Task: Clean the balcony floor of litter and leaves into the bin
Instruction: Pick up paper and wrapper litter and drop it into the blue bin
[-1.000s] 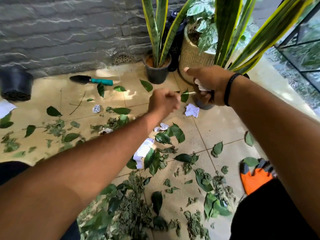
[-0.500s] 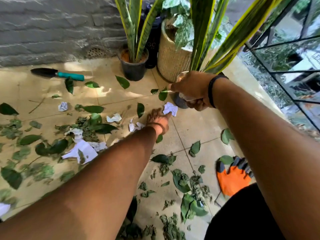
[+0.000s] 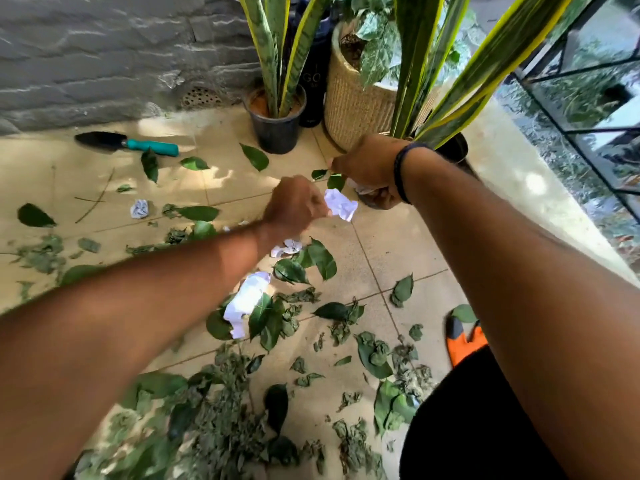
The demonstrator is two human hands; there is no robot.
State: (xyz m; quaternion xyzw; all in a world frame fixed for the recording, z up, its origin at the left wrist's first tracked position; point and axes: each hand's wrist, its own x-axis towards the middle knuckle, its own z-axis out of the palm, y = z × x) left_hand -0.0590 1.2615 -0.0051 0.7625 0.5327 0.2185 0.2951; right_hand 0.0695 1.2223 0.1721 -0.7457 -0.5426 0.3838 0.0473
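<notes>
Black plastic pot [image 3: 277, 128] w/ a snake plant stands by the grey stone wall [image 3: 104, 53]. Just right of the pot: dark bottle [image 3: 313, 81], then woven basket planter [image 3: 356, 98] (variegated leaves inside). Left of the pot, well apart, a teal-handled trowel [image 3: 128, 143] lies flat. Orange glove [image 3: 464, 342] far to the pot's near right.

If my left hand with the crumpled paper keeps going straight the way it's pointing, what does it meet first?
Most likely your right hand. The left hand points its crumpled paper up and right, toward those fingers, which already hold paper scraps in front of a dark pot. Depth is unclear, so it could pass just below.
</notes>
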